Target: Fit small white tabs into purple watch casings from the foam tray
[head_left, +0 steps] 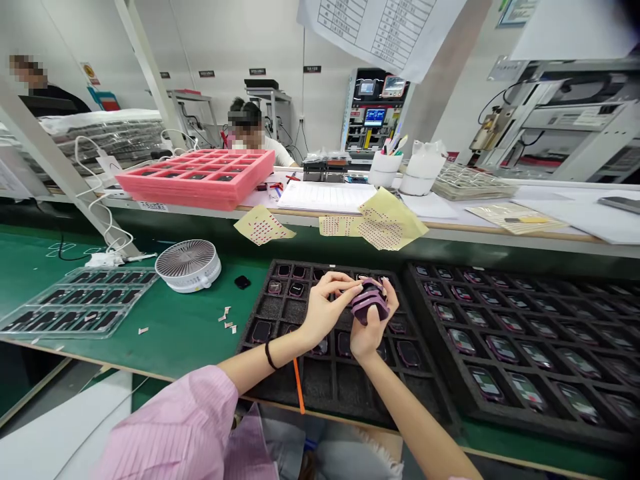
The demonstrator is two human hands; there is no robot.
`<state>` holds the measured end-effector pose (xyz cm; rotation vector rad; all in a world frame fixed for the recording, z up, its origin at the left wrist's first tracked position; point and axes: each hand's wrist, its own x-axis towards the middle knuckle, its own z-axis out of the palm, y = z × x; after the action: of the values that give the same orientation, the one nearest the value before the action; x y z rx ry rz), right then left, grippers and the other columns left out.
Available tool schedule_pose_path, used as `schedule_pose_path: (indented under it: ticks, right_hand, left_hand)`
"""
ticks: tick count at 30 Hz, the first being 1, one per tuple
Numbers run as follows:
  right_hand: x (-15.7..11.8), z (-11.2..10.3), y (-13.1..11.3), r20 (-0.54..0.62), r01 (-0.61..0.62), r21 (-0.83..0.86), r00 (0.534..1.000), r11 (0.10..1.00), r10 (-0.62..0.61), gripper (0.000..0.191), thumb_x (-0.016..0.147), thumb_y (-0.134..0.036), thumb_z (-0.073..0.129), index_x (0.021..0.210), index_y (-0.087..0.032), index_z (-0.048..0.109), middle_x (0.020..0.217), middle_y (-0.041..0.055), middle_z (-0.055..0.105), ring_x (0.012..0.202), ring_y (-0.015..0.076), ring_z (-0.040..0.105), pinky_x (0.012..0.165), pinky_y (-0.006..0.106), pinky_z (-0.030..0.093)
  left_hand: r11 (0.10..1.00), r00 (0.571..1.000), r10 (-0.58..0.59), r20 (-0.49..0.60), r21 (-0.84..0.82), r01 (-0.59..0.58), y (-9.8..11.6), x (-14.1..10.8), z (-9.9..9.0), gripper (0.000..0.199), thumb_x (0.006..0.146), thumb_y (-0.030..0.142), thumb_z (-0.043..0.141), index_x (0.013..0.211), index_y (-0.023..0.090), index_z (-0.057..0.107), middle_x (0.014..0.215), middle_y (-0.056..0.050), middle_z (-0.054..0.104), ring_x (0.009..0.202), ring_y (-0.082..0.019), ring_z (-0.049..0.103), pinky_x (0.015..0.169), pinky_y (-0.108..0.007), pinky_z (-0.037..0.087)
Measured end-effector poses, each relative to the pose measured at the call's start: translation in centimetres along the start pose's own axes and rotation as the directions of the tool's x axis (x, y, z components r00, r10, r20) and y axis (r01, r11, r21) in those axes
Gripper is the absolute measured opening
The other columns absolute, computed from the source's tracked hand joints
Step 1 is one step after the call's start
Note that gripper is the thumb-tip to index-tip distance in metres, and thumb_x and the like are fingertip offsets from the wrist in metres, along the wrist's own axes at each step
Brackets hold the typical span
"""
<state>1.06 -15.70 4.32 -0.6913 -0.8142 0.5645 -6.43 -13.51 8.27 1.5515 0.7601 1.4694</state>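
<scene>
Near the middle of the scene, above a black foam tray with square compartments [313, 383], a small purple rounded-square casing with a glossy rim [361, 308] is held up clear of the compartments. The right hand [366, 337] grips it, thumb pressed on the near face and fingers wrapped round the right and far sides. The left hand [324, 307], with a thin black band [271, 355] at its wrist, has its fingertips drawn in at the casing's left far edge; whether they pinch it or only touch it cannot be told. The casing is tilted, its purple near face turned toward the person; it looks wider from left to right than from near to far, but with fingers over it the true long axis is unclear, as is whether it is one piece or two stacked. Similar dark rounded-square pieces [410, 353] sit in the tray below, and a slim orange stick [299, 387] lies across its near left part. To the right, a second black foam tray [453, 365] carries rows of purple-rimmed casings [501, 349]. To the left, on the green work surface [195, 333], stand a round white fan [188, 263] and, farther left, a clear plastic tray of black parts [37, 297].
</scene>
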Motion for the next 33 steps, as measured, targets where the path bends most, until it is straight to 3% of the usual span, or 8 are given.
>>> schedule_pose_path:
  ticks: [6,12,16,19,22,26,33]
  right_hand:
    - [0.0,0.2,0.0,-0.005,-0.045,0.054,0.999,0.998,0.046,0.043,0.079,-0.042,0.052,0.119,-0.030,0.045,0.118,0.0064,0.052,0.114,0.0241,0.052,0.100,0.044,0.038]
    - [0.0,0.3,0.4,-0.003,0.093,0.074,0.996,0.993,-0.093,0.042,0.080,-0.040,0.052,0.118,-0.025,0.047,0.115,0.0054,0.055,0.106,0.0232,0.055,0.097,0.047,0.039]
    - [-0.1,0.3,0.5,0.005,0.114,0.074,0.993,0.991,-0.114,0.040,0.081,-0.038,0.053,0.119,-0.025,0.048,0.114,0.0054,0.056,0.106,0.0230,0.056,0.098,0.048,0.038]
    - [0.0,0.3,0.5,-0.013,0.095,0.097,0.996,0.991,-0.094,0.041,0.081,-0.039,0.053,0.119,-0.026,0.048,0.113,0.0047,0.056,0.109,0.0232,0.055,0.099,0.048,0.037]
    - [0.3,0.3,0.4,-0.071,0.057,0.114,0.996,0.992,-0.049,0.038,0.081,-0.037,0.052,0.118,-0.027,0.050,0.116,0.0038,0.053,0.110,0.0224,0.055,0.099,0.046,0.039]
    - [0.5,0.3,0.4,-0.068,0.013,0.132,0.998,0.991,-0.004,0.037,0.083,-0.037,0.049,0.119,-0.027,0.049,0.113,0.0044,0.056,0.109,0.0224,0.056,0.097,0.046,0.040]
    - [0.0,0.3,0.6,-0.020,-0.009,0.159,1.000,0.987,0.012,0.037,0.083,-0.037,0.051,0.119,-0.028,0.050,0.111,0.0040,0.060,0.109,0.0219,0.057,0.103,0.048,0.035]
  left_hand:
    - [0.993,0.999,-0.034,-0.038,-0.116,0.030,-0.1,-0.1,0.0,0.020,0.077,0.036,0.069,0.085,0.018,0.075,0.089,-0.006,0.064,0.080,-0.015,0.058,0.061,-0.024,0.045]
    - [0.997,1.000,-0.016,-0.017,-0.076,0.015,0.7,-0.4,0.2,0.018,0.078,0.032,0.069,0.086,0.017,0.076,0.081,-0.005,0.065,0.075,-0.013,0.056,0.064,-0.024,0.043]
    - [1.000,1.000,0.014,-0.004,-0.013,-0.014,0.5,-0.6,0.1,0.020,0.081,0.033,0.066,0.091,0.018,0.075,0.077,-0.004,0.063,0.074,-0.014,0.055,0.069,-0.027,0.045]
    - [0.987,0.991,0.110,0.076,0.109,-0.118,0.0,-0.6,-0.4,0.025,0.087,0.037,0.058,0.100,0.022,0.073,0.095,-0.007,0.063,0.094,-0.019,0.056,0.087,-0.034,0.045]
    - [0.970,0.959,0.152,0.239,0.150,-0.191,-0.5,-0.5,-1.2,0.034,0.094,0.038,0.044,0.120,0.027,0.063,0.123,-0.008,0.054,0.120,-0.022,0.046,0.105,-0.040,0.036]
    - [0.989,0.907,0.104,0.408,0.057,-0.139,-1.3,-0.7,-2.1,0.040,0.097,0.035,0.035,0.133,0.027,0.051,0.133,-0.007,0.049,0.129,-0.021,0.041,0.113,-0.039,0.029]
    - [0.996,0.886,0.050,0.461,0.037,-0.075,-2.2,-1.5,-3.0,0.042,0.096,0.037,0.038,0.136,0.028,0.047,0.142,-0.004,0.045,0.134,-0.020,0.036,0.116,-0.039,0.024]
